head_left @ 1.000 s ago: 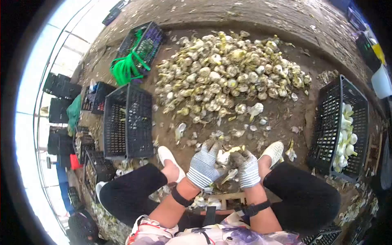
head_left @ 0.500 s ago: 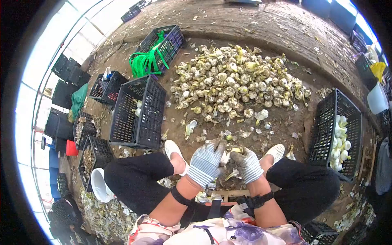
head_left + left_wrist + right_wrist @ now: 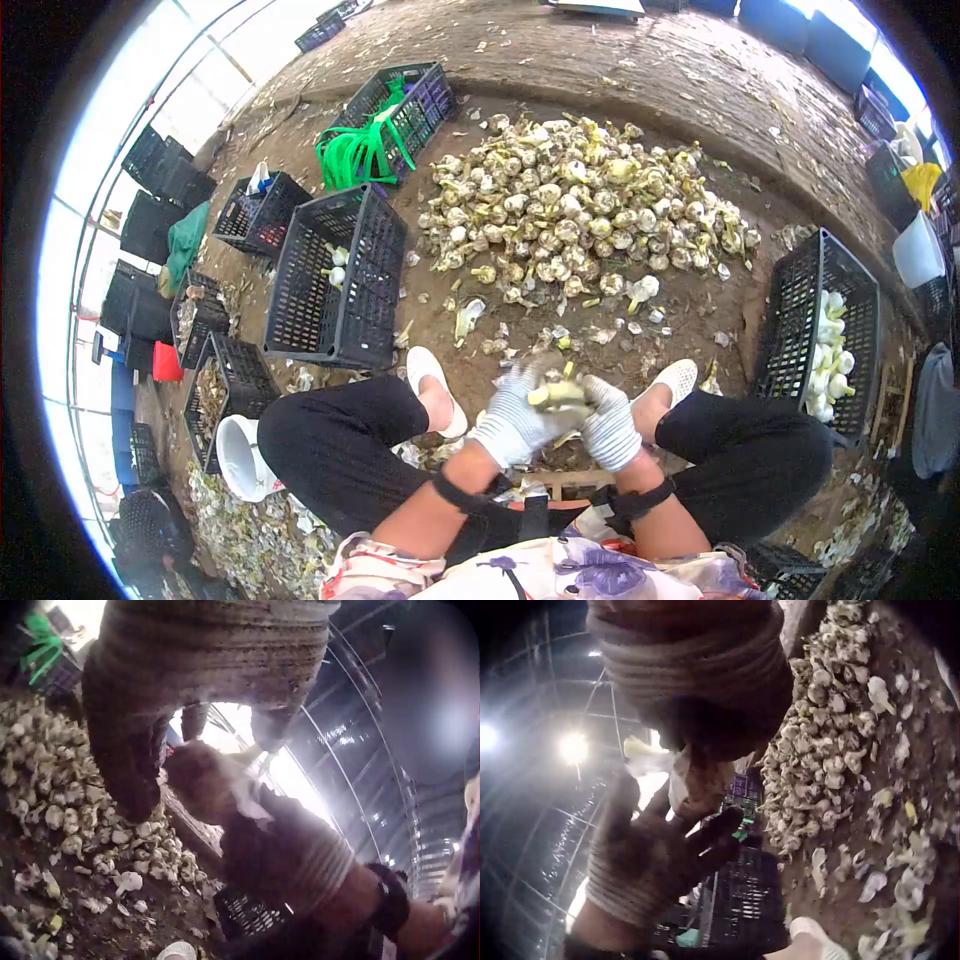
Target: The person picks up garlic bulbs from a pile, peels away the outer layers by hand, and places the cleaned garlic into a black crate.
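Garlic bulb (image 3: 560, 394) in my right hand (image 3: 610, 425), my left hand (image 3: 515, 412) spread beside it.
My right hand grips the bulb at its body, directly in front of me, with the pale stem pointing to nine o'clock; my left hand is released, fingers apart and loosely arched about the bulb, and blur prevents me from telling whether they touch it. Both hands wear striped, soiled gloves. Taking the hands as the centre of the dial, a garlic pile (image 3: 585, 205) lies on the ground at twelve, beyond scattered peelings. A black crate (image 3: 787, 335) holding cleaned bulbs (image 3: 828, 365) stands between two and three; a second black crate (image 3: 362, 325), containing a few bulbs (image 3: 338, 265), stands at ten. Green straps (image 3: 350, 155) hang over a crate at eleven.
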The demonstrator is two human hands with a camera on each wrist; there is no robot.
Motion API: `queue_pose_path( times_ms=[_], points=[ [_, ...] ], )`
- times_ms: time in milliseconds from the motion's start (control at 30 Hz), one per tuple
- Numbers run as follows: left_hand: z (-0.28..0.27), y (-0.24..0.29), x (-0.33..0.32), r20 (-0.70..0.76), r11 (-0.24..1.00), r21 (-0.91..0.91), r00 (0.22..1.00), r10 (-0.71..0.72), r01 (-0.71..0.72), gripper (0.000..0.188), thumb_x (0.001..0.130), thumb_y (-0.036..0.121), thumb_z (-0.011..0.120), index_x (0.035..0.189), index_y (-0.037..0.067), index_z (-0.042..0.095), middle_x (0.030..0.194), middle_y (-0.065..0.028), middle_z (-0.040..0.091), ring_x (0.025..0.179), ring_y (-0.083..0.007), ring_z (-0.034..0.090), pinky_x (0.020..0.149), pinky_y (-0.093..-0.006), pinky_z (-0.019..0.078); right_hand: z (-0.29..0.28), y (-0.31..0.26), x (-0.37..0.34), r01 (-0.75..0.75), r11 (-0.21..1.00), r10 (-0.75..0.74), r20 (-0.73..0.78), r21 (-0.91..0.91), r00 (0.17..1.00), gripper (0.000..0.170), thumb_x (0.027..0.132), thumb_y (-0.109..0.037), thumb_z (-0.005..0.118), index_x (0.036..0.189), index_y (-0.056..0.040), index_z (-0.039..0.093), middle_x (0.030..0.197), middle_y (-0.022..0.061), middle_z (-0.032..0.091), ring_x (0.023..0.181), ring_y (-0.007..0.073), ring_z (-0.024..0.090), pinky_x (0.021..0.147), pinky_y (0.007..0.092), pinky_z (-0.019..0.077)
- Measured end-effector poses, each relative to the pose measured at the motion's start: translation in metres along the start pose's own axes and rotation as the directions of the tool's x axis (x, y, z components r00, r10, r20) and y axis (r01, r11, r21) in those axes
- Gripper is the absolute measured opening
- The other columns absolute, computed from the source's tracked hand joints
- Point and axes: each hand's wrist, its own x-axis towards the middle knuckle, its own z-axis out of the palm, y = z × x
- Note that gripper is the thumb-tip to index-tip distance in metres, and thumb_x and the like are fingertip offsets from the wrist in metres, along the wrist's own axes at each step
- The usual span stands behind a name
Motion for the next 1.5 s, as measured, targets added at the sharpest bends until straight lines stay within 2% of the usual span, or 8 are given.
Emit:
queue_pose_path(
  times_ms=[267,433,567,700,967,1067,1333,1500],
  points=[
    [-0.019,0.017,0.019,-0.164,0.627,-0.778,0.977,-0.136,-0.043,0.061,0.078,0.053,0.054,0.112,0.004,0.049,0.092,-0.0087,0.058,0.08,-0.0159,0.059,0.065,-0.0285,0.0528,-0.047,0.061,0.022,-0.241,0.25,0.556,0.064,0.938,0.828,0.009,0.078,-0.005,0.055,0.086,-0.0048,0.057,0.08,0.0068,0.059,0.069,0.0211,0.059,0.06,0.0324,0.0503],
    [-0.033,0.011,0.006,-0.175,0.864,-0.489,0.984,0.041,-0.123,0.084,0.071,0.069,0.047,0.124,0.005,0.037,0.112,-0.0122,0.05,0.099,-0.0212,0.053,0.08,-0.0305,0.0482,0.006,0.025,-0.007,-0.44,0.883,0.319,0.475,0.167,0.82,0.027,0.082,-0.001,0.052,0.108,-0.0001,0.049,0.103,0.0115,0.055,0.081,0.0163,0.056,0.071,0.0271,0.0479],
    [-0.001,0.03,-0.008,0.06,0.961,0.044,0.961,0.269,-0.272,0.088,0.074,0.071,0.038,0.131,0.003,0.03,0.128,-0.0134,0.036,0.119,-0.0244,0.035,0.101,-0.0339,0.0241,0.002,-0.01,-0.003,-0.354,0.78,0.237,0.28,0.516,0.93,0.053,0.075,-0.016,0.066,0.12,0.0004,0.042,0.106,0.0066,0.054,0.091,0.0154,0.053,0.079,0.0279,0.0448],
    [-0.004,0.037,-0.003,-0.11,0.983,0.073,0.978,0.177,-0.17,0.038,0.073,0.022,0.067,0.105,0.006,0.054,0.107,-0.0113,0.055,0.098,-0.025,0.054,0.083,-0.0361,0.0434,-0.019,-0.005,-0.002,-0.288,0.827,0.264,0.12,0.482,0.957,0.05,0.077,-0.017,0.063,0.118,0.0029,0.043,0.101,0.0089,0.056,0.088,0.0141,0.053,0.076,0.0257,0.0452],
    [-0.005,0.05,-0.002,0.095,0.441,0.846,0.899,0.427,-0.299,0.011,0.067,0.011,0.065,0.077,0.007,0.06,0.075,-0.0067,0.061,0.065,-0.0211,0.057,0.06,-0.0327,0.0427,-0.014,-0.022,-0.004,-0.406,0.881,0.372,0.176,0.242,0.912,0.05,0.073,-0.015,0.067,0.114,0.0024,0.044,0.101,0.0102,0.055,0.089,0.0146,0.052,0.076,0.0276,0.0443],
    [-0.014,0.034,0.003,-0.138,0.987,0.132,0.988,-0.072,0.091,0.006,0.073,0.003,0.058,0.079,0.004,0.06,0.072,-0.0039,0.06,0.064,-0.0117,0.054,0.058,-0.0259,0.044,-0.019,-0.014,-0.006,-0.369,0.844,0.281,0.265,0.389,0.922,0.055,0.071,-0.017,0.069,0.117,0.0,0.043,0.102,0.0095,0.055,0.091,0.0158,0.052,0.078,0.0285,0.0441],
    [-0.02,0.014,-0.003,-0.09,0.973,-0.215,0.991,-0.099,0.077,0.007,0.083,0.007,0.054,0.087,0.001,0.054,0.08,-0.0028,0.056,0.069,-0.0073,0.051,0.062,-0.0215,0.0445,-0.007,-0.01,0.005,-0.418,0.327,0.177,0.379,0.848,0.908,0.079,0.064,-0.046,0.071,0.123,-0.0038,0.04,0.119,0.0134,0.046,0.102,0.0267,0.052,0.087,0.0383,0.0437],
    [-0.014,0.021,0.01,-0.108,0.699,-0.709,0.965,-0.238,0.093,0.015,0.081,0.012,0.059,0.093,0.005,0.054,0.083,-0.0054,0.057,0.07,-0.0133,0.055,0.062,-0.0275,0.0488,-0.002,0.028,-0.002,-0.453,0.407,0.451,0.257,0.793,0.855,0.084,0.058,-0.072,0.057,0.107,-0.0041,0.051,0.095,0.0108,0.059,0.083,0.0236,0.059,0.069,0.0377,0.0516]
  ],
)
